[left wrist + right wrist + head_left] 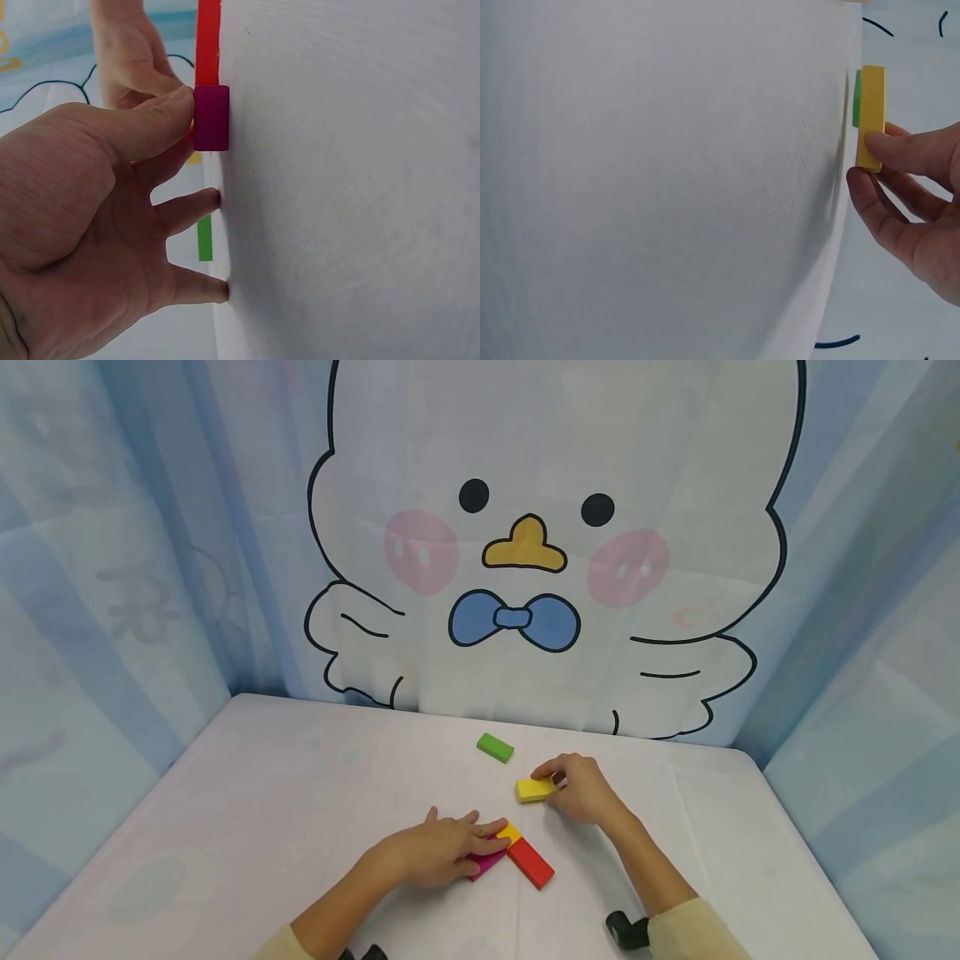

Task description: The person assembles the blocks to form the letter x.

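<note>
My left hand [431,852] rests on a magenta block [489,862], its fingers spread. In the left wrist view, the thumb lies against the block [211,118], and two other fingertips touch the table. An orange-yellow block [509,834] meets the magenta one at a corner, partly hidden by my fingers. A red block [531,862] extends from that corner toward the near right. Farther out, my right hand [583,789] pinches a yellow block [534,791] by its right end between thumb and fingers. The right wrist view shows this block [872,112] close over the table.
A green block [495,747] lies beyond the yellow block, near the far side of the white table [300,777]. Curtains [135,568] stand at the sides, and a backdrop with a cartoon bird rises behind. A black device [627,932] is by my right sleeve.
</note>
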Available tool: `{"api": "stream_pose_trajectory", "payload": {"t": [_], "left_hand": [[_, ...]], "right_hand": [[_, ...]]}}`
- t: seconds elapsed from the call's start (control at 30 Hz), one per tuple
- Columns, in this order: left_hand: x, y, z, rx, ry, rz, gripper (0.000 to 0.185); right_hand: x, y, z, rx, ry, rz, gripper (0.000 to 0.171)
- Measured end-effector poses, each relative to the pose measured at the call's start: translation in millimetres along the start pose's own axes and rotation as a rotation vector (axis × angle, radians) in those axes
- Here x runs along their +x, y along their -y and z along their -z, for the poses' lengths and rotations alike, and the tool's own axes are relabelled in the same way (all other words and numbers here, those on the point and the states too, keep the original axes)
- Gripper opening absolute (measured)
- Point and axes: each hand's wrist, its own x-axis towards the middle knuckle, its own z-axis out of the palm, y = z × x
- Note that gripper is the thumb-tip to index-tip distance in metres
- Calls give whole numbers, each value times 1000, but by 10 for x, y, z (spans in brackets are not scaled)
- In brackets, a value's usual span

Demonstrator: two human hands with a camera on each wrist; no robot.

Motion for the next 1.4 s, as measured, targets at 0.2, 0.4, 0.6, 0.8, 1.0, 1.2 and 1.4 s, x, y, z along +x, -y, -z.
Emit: {"api": "stream_pose_trajectory", "payload": {"t": [0.2,0.4,0.6,0.8,1.0,1.2,1.4], "left_hand": [[1,1,1,-3,-1,1,52],[0,6,-2,-1,-1,-2,52],[14,0,5,4,-2,0,52],[14,-4,6,6,-1,0,52],[10,2,-5,8,-1,-5,53],[13,0,-6,13,2,-7,53],[11,-3,-7,23,-1,-6,54]], "right_hand": [[-26,14,8,9,3,10,35],[-66,6,4,18,14,31,34],[-95,3,9,29,21,36,34],[-115,-4,10,39,32,42,35],[-142,-21,7,41,44,67,35],[-158,-22,5,40,63,101,35],[-166,-8,12,47,87,128,34]]}}
